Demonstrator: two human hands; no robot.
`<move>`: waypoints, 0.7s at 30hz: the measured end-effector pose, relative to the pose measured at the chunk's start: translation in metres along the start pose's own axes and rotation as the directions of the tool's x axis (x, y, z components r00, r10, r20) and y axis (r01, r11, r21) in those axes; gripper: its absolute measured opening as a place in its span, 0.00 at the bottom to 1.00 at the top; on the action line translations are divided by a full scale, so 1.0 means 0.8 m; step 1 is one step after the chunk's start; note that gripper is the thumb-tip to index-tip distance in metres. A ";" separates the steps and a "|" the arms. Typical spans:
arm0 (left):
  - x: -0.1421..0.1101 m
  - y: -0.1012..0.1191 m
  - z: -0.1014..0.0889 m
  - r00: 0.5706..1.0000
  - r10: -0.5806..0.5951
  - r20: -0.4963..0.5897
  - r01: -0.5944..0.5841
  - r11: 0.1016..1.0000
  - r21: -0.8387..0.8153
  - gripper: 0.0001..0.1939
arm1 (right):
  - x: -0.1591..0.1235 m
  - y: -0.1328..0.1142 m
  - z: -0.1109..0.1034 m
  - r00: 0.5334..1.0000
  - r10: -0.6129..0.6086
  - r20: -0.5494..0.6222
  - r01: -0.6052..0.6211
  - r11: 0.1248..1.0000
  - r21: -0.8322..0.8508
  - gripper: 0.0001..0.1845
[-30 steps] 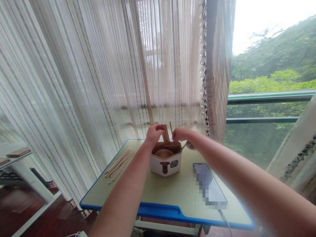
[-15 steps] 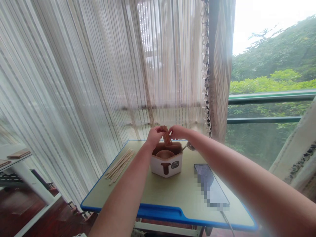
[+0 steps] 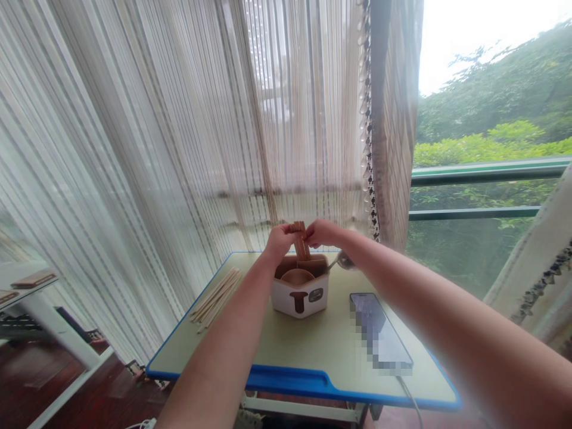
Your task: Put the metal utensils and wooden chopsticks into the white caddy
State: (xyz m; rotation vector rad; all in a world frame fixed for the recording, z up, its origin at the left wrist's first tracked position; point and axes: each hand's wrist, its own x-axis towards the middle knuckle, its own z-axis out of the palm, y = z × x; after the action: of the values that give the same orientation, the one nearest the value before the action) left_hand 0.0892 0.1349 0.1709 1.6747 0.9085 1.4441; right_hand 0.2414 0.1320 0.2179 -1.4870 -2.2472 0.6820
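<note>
A bundle of brown chopsticks (image 3: 302,247) stands upright at the back of a white and brown divided caddy (image 3: 297,304), its lower ends down inside. My left hand (image 3: 282,240) grips the upper part of the bundle from the left, thumb and fingers pressed against it. From the right, my right hand (image 3: 322,233) pinches the bundle's edge with curled fingers. A round brown compartment fills the caddy's front. Just right of the caddy lies a metal ladle (image 3: 344,260), partly hidden by my right forearm.
Several pale wooden chopsticks (image 3: 217,298) lie in a loose pile at the table's left. A phone (image 3: 379,328) with a cable (image 3: 409,393) lies at the right. The pale table (image 3: 286,345) has a blue edge. Behind it hangs a striped curtain (image 3: 179,149).
My right hand has come in closer against the brown chopsticks, and the bundle stands slightly more upright. My left hand keeps its hold. The view has shifted slightly.
</note>
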 end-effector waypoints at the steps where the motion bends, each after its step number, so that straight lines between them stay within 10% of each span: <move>1: 0.003 0.003 -0.003 1.000 -0.004 0.014 0.004 1.000 0.004 0.15 | 0.001 0.000 0.000 1.000 0.000 -0.015 0.001 0.999 0.041 0.06; 13: -0.018 -0.008 -0.007 0.986 -0.126 0.113 0.131 0.991 -0.039 0.18 | -0.002 0.007 0.013 0.995 0.061 0.074 -0.071 0.986 0.150 0.05; 21: -0.018 -0.008 -0.023 0.996 -0.063 -0.070 0.063 0.998 0.007 0.17 | -0.003 -0.006 0.008 0.994 0.099 0.051 -0.102 0.994 0.042 0.06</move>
State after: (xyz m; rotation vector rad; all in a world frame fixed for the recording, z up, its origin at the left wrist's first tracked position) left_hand 0.0687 0.1268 0.1606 1.5963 0.9988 1.4662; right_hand 0.2357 0.1268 0.2155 -1.5868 -2.1893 0.8015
